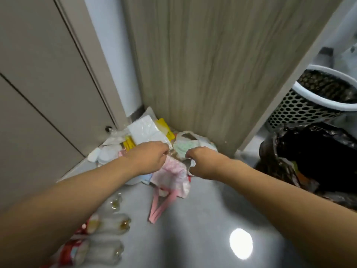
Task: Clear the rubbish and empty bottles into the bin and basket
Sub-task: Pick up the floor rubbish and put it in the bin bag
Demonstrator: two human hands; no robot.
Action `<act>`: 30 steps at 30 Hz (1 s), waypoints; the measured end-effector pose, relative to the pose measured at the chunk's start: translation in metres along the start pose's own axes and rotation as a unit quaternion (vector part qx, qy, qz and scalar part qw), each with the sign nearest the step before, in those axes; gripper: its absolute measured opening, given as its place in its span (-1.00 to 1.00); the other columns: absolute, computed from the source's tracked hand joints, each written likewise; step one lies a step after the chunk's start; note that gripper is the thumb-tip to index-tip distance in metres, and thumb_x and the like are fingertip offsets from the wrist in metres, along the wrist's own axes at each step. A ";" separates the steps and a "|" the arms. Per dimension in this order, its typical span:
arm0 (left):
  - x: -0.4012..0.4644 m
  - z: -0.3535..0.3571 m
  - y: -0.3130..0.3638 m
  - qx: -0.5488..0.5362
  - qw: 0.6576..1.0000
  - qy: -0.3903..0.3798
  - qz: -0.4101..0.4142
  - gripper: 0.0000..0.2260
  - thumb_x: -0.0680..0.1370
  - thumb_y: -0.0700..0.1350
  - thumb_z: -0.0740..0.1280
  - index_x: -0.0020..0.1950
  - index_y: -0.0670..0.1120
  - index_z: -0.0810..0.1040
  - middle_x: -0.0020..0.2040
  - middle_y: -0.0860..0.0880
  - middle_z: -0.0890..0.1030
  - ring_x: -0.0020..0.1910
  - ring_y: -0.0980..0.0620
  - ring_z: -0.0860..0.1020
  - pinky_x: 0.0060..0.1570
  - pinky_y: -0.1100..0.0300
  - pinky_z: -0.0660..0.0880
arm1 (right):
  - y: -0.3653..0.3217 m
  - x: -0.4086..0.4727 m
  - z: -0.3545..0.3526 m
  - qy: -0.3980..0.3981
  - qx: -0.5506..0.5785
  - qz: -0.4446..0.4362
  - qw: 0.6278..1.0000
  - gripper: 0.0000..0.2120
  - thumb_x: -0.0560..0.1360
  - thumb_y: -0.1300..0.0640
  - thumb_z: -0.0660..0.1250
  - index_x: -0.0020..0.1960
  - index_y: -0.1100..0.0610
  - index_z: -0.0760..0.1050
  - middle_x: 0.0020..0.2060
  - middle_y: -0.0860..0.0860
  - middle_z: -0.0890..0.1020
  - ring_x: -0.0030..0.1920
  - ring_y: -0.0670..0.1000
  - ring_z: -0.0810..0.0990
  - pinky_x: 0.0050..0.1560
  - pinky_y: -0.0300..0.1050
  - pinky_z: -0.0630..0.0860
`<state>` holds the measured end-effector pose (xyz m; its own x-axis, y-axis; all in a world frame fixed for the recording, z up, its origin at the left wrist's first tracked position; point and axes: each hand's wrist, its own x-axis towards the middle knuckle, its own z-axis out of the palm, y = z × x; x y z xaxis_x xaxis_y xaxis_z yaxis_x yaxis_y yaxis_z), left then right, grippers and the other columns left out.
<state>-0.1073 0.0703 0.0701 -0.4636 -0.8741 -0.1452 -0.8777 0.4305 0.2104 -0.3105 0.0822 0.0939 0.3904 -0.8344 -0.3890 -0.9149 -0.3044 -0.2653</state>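
A heap of rubbish lies on the grey floor against a wood-grain panel: a white plastic packet (145, 130), yellow wrappers (164, 127), a white bag with green contents (185, 147) and a pink-and-white bag (172, 176) with pink handles. My left hand (147, 158) reaches into the heap with curled fingers; what it grips is hidden. My right hand (199, 161) pinches a crumpled grey-white scrap beside the green bag. Clear empty bottles (114, 223) lie at the lower left. The bin with a black liner (313, 159) stands at the right, the white perforated basket (307, 105) behind it.
A beige door (44, 93) with a small round stopper (108, 129) closes off the left. The wood-grain panel (202, 64) rises straight behind the heap. Bare grey floor with a light glare (241, 243) lies between my arms.
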 end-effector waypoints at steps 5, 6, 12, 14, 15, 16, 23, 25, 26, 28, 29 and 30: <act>-0.044 0.052 -0.062 0.057 0.982 -0.165 -0.067 -0.84 0.54 -0.06 0.18 0.05 -0.07 0.47 0.06 -0.13 0.56 0.02 -0.16 0.53 -0.07 0.09 0.47 | -0.036 0.026 0.096 -0.075 -0.036 -0.023 0.996 -0.58 0.51 0.15 0.25 0.36 0.08 0.38 0.27 0.12 0.46 0.26 0.16 0.46 0.21 -0.04 0.44; -0.049 0.056 -0.070 0.066 0.978 -0.182 -0.075 -0.83 0.55 -0.05 0.18 0.06 -0.06 0.47 0.05 -0.14 0.55 0.02 -0.16 0.52 -0.08 0.10 0.45 | -0.040 0.027 0.115 -0.086 -0.043 -0.031 0.995 -0.58 0.51 0.15 0.25 0.37 0.07 0.39 0.25 0.12 0.45 0.25 0.17 0.47 0.19 -0.03 0.44; -0.055 0.064 -0.098 0.010 0.982 -0.161 -0.095 -0.93 0.54 -0.04 0.17 -0.05 0.01 0.41 0.00 -0.09 0.54 -0.05 -0.11 0.51 -0.08 0.07 0.47 | -0.049 0.038 0.185 -0.063 -0.149 -0.089 0.983 -0.53 0.52 0.18 0.25 0.41 0.16 0.30 0.34 0.15 0.33 0.27 0.21 0.35 0.22 0.05 0.33; -0.058 0.066 -0.099 0.009 0.981 -0.166 -0.096 -0.89 0.54 -0.03 0.16 0.00 0.01 0.44 0.00 -0.07 0.54 -0.05 -0.09 0.51 -0.09 0.08 0.47 | -0.052 0.042 0.189 -0.053 -0.169 -0.101 0.979 -0.59 0.54 0.14 0.23 0.36 0.24 0.35 0.29 0.19 0.36 0.24 0.22 0.36 0.20 0.06 0.32; -0.060 0.068 -0.099 0.016 0.981 -0.170 -0.094 -0.86 0.55 -0.03 0.16 0.03 0.00 0.46 0.00 -0.07 0.54 -0.06 -0.08 0.50 -0.10 0.09 0.47 | -0.053 0.043 0.190 -0.056 -0.176 -0.107 0.977 -0.59 0.54 0.10 0.25 0.33 0.26 0.39 0.26 0.19 0.38 0.22 0.22 0.37 0.18 0.06 0.31; -0.061 0.069 -0.098 0.021 0.980 -0.174 -0.092 -0.84 0.55 -0.03 0.16 0.05 0.00 0.47 0.00 -0.07 0.54 -0.07 -0.08 0.49 -0.11 0.10 0.46 | -0.054 0.044 0.190 -0.063 -0.180 -0.114 0.975 -0.59 0.53 0.06 0.28 0.31 0.26 0.42 0.24 0.18 0.40 0.21 0.21 0.38 0.18 0.05 0.31; -0.047 0.073 -0.081 -0.003 0.972 -0.213 -0.105 -0.82 0.57 -0.08 0.15 0.06 0.00 0.52 0.05 -0.02 0.59 0.00 -0.05 0.52 -0.06 0.12 0.46 | -0.034 0.036 0.104 -0.287 -0.008 -0.079 0.955 -0.64 0.40 -0.32 0.32 -0.10 -0.03 0.55 -0.06 -0.07 0.61 -0.05 0.00 0.54 0.01 -0.18 0.47; -0.035 0.080 -0.068 -0.009 0.970 -0.227 -0.092 -0.78 0.58 -0.08 0.15 0.14 0.01 0.53 0.12 -0.02 0.58 0.07 -0.05 0.52 0.03 0.11 0.47 | -0.020 0.028 0.067 -0.287 -0.043 -0.049 0.956 -0.73 0.46 -0.18 0.32 -0.21 0.01 0.53 -0.18 -0.05 0.55 -0.14 0.00 0.49 -0.19 -0.20 0.38; -0.029 0.086 -0.060 -0.017 0.968 -0.236 -0.084 -0.75 0.57 -0.08 0.15 0.19 0.03 0.52 0.16 -0.03 0.58 0.12 -0.06 0.52 0.08 0.09 0.48 | -0.011 0.024 0.053 -0.281 -0.067 -0.031 0.957 -0.80 0.49 -0.06 0.31 -0.18 0.05 0.56 -0.17 -0.03 0.54 -0.14 0.01 0.48 -0.22 -0.19 0.36; -0.020 0.102 -0.041 -0.032 0.965 -0.256 -0.050 -0.69 0.56 -0.07 0.15 0.27 0.09 0.47 0.24 -0.05 0.54 0.18 -0.08 0.51 0.14 0.04 0.47 | 0.007 0.015 0.042 -0.281 -0.098 0.002 0.955 -0.85 0.48 0.08 0.28 -0.10 0.14 0.58 -0.13 -0.01 0.55 -0.13 0.02 0.48 -0.22 -0.17 0.38; -0.017 0.112 -0.032 -0.033 0.964 -0.264 -0.028 -0.66 0.55 -0.07 0.15 0.32 0.11 0.43 0.26 -0.05 0.52 0.20 -0.09 0.50 0.15 0.03 0.47 | 0.016 0.011 0.044 -0.289 -0.100 0.020 0.952 -0.85 0.48 0.11 0.28 -0.06 0.15 0.58 -0.13 0.00 0.54 -0.13 0.02 0.48 -0.25 -0.19 0.36; -0.016 0.119 -0.021 -0.024 0.962 -0.272 -0.007 -0.62 0.55 -0.07 0.15 0.37 0.13 0.37 0.28 -0.05 0.48 0.21 -0.10 0.49 0.13 0.03 0.47 | 0.022 0.006 0.046 -0.298 -0.100 0.030 0.949 -0.85 0.49 0.11 0.28 -0.06 0.15 0.58 -0.15 0.00 0.53 -0.14 0.03 0.47 -0.30 -0.22 0.33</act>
<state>-0.0957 0.1015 -0.0475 -0.4580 -0.6267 -0.6304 -0.8839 0.3966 0.2479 -0.3236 0.0914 0.0448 0.2701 -0.4628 -0.8443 -0.9154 -0.3953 -0.0762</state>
